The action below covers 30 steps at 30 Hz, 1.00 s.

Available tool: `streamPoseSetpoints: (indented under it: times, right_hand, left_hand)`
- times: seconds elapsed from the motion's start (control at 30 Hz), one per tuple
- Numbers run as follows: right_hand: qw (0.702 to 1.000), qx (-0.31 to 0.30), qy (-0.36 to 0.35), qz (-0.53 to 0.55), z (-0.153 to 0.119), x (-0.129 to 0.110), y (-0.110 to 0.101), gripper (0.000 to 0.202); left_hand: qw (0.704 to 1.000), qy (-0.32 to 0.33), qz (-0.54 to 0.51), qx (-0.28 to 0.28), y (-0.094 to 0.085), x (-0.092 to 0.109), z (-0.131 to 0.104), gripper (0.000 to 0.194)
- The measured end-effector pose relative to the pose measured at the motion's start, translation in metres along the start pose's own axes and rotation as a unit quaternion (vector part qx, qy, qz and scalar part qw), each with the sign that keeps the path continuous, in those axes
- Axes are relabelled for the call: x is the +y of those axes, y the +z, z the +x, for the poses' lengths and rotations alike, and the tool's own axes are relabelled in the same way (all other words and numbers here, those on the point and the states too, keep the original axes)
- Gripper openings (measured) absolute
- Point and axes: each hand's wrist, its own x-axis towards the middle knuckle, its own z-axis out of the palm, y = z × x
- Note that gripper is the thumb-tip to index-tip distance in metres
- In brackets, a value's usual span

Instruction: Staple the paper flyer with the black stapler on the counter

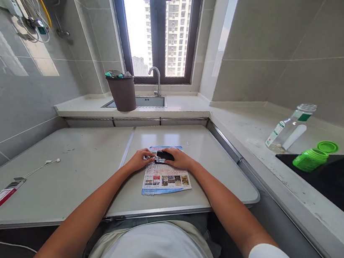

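Note:
A printed leaflet (pixel 165 181) with blue edges and small pictures lies on the pale folding table. Over its upper part is a black stapler-like object (pixel 164 155), low against the paper. My right hand (pixel 179 158) is closed round the right end of this black object. From the other side, my left hand (pixel 138 159) has its fingertips pressed together at the object's left end and the leaflet's left edge; exactly what they pinch is too small to make out.
A brown bin (pixel 122 93) stands by the sink (pixel 150 102) under the window. On the right counter are a clear bottle (pixel 289 129), a green container (pixel 310 159) and black cloth (pixel 339 178). A red-and-white box (pixel 2 197) and white cable (pixel 40 166) lie left.

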Motion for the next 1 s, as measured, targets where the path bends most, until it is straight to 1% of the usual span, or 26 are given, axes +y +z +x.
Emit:
streamPoseSetpoints:
  times: [0.17,0.33,0.47,0.7,0.8,0.9,1.0]
  right_hand:
    - [1.0,0.014,0.012,0.011,-0.001,0.0,0.001,0.057]
    - [0.995,0.065,0.046,0.059,-0.001,0.003,-0.002,0.051]
    - [0.99,0.097,0.056,0.087,-0.001,0.004,-0.005,0.048]
    - [0.985,0.101,0.055,0.126,-0.001,0.003,-0.011,0.049]
    - [0.977,0.116,0.065,0.167,-0.002,0.006,-0.02,0.051]
    - [0.966,0.133,0.083,0.205,-0.005,0.006,-0.027,0.053]
    - [0.961,0.121,0.085,0.234,-0.007,0.003,-0.028,0.054]
  left_hand:
    - [1.0,-0.006,-0.029,0.002,-0.003,0.001,-0.001,0.036]
    - [0.998,0.035,-0.035,0.024,-0.006,0.006,-0.001,0.029]
    - [0.996,0.061,-0.041,0.042,-0.008,0.012,-0.001,0.027]
    - [0.996,0.084,0.004,0.042,-0.013,0.017,-0.002,0.026]
    - [0.994,0.093,-0.008,0.049,-0.016,0.02,-0.002,0.026]
    - [0.991,0.12,-0.032,0.055,-0.018,0.021,-0.003,0.027]
    - [0.987,0.14,-0.053,0.052,-0.018,0.023,-0.004,0.027]
